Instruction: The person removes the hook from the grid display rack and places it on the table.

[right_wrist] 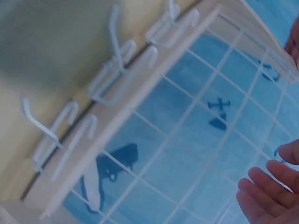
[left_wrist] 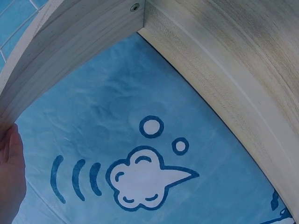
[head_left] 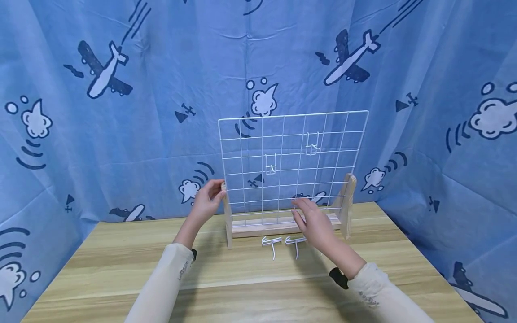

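Note:
A white wire grid panel [head_left: 291,170] stands upright in a wooden stand [head_left: 262,231]. My left hand [head_left: 208,199] holds the top of the stand's left post, thumb in front; in the left wrist view the fingers [left_wrist: 14,151] meet the post's edge. My right hand [head_left: 315,222] is in front of the grid's lower right part, relaxed and holding nothing. Two white hooks hang on the grid, a lower left hook [head_left: 270,168] and an upper right hook [head_left: 312,148]. Loose white hooks [right_wrist: 124,74] lie before the stand; my right hand partly hides one from the head view.
The stand is on a wood-grain table [head_left: 226,282] near its back edge. Behind and on both sides hangs a blue curtain [head_left: 161,112] printed with planes and clouds. The stand's right post [head_left: 348,206] rises beyond my right hand.

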`<act>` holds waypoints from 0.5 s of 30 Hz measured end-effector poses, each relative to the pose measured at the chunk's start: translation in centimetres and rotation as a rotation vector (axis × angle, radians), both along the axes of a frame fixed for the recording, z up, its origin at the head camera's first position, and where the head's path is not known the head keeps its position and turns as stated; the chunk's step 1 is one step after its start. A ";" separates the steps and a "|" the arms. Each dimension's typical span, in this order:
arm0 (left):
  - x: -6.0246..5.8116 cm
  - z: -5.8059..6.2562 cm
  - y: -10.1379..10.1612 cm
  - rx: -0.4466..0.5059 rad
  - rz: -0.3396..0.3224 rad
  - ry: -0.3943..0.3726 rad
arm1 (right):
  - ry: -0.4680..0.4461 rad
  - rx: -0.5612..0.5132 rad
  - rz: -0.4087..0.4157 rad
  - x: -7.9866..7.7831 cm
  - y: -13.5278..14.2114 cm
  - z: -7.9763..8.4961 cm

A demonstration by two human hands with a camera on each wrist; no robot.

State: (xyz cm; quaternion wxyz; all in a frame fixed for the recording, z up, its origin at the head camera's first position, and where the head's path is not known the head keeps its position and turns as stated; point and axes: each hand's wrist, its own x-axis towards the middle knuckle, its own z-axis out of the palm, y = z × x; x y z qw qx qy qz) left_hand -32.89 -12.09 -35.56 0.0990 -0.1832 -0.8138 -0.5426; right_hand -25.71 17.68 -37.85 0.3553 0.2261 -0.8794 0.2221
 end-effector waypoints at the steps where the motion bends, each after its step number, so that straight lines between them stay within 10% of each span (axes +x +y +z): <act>1: 0.0 0.0 0.0 0.000 0.001 0.002 | 0.012 -0.024 0.004 -0.1 0.2 0.4; 15: -0.1 -0.2 -0.1 0.000 -0.001 -0.011 | 0.236 -0.268 -0.017 -2.2 2.0 4.0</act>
